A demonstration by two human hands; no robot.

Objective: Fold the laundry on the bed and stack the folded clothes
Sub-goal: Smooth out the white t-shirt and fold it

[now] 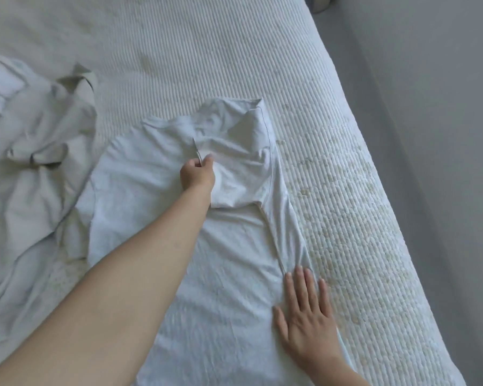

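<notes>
White T-shirt (229, 274) lies flat, sleeve (234, 151) folded inward.

A single view, from a camera worn on the person's head, looks forward and steeply down onto the bed (332, 151). It sits close: both forearms run in from the bottom edge and the hands fall in the middle and lower part of the picture. The left hand (197, 174) pinches the white shirt (229, 274) about at the picture's centre. Left of that grip lies the heap of laundry (37, 168); below and to its right the right hand (307, 316) lies flat on the shirt. Farther right of the grip the bed's edge runs slantwise, the floor (430, 107) beyond it. Straight lines bow with the wide lens.
</notes>
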